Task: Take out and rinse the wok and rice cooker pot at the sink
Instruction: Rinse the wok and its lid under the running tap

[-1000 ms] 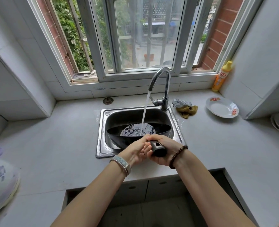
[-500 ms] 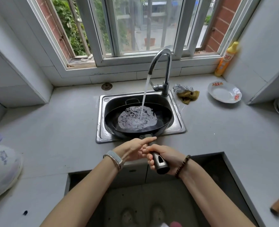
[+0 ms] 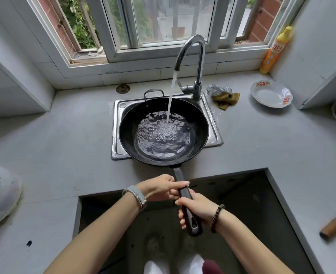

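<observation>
Now | left hand (image 3: 159, 187), right hand (image 3: 197, 210) grip handle (image 3: 177, 172) of round black wok (image 3: 199, 125) | water (image 3: 163, 135) bubbling

Grey counter (image 3: 64, 135) runs under the window (image 3: 153, 20), white walls (image 3: 321, 36) either side, brick (image 3: 266, 16) and daylight outside it.

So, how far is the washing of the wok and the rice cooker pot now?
Done: the wok is out and rests over the sink. In hand: the left hand and the right hand hold its handle while the tap runs water into it; a pool lies inside. Left: emptying the wok, then the rice cooker pot, which does not show at the sink.
</observation>
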Available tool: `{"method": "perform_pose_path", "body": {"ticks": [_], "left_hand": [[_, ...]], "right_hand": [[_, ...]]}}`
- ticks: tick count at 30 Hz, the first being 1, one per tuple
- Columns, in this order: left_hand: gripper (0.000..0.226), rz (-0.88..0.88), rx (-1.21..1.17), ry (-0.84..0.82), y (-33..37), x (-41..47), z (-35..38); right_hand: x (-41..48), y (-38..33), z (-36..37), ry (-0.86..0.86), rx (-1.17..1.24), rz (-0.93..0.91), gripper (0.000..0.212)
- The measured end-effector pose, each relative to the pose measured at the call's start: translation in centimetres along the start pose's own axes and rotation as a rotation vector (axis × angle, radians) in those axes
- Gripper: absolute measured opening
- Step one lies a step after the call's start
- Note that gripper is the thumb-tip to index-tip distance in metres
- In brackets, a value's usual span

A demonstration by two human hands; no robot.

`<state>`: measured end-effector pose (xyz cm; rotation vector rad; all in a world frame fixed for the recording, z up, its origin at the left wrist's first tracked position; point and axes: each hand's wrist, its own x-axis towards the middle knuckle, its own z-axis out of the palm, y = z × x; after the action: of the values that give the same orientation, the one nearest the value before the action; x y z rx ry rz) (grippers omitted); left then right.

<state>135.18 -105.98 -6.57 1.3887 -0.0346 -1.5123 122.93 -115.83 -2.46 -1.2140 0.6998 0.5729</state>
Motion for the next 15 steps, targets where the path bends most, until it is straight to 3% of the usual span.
{"method": "perform_pose_path", "body": {"ticks": [6,15], "left_hand": [[0.01,-0.008,-0.046,-0.038,-3.1,1.1,0.9],[0.014,0.023,-0.088,-0.025,-2.5,0.8,1.8]], "right_hand": [[1.3,2.8,-0.5,0.073,-0.098,0.067,0.005],[1.1,2.5,-0.5,0.145,-0.146,0.0,0.003]]}}
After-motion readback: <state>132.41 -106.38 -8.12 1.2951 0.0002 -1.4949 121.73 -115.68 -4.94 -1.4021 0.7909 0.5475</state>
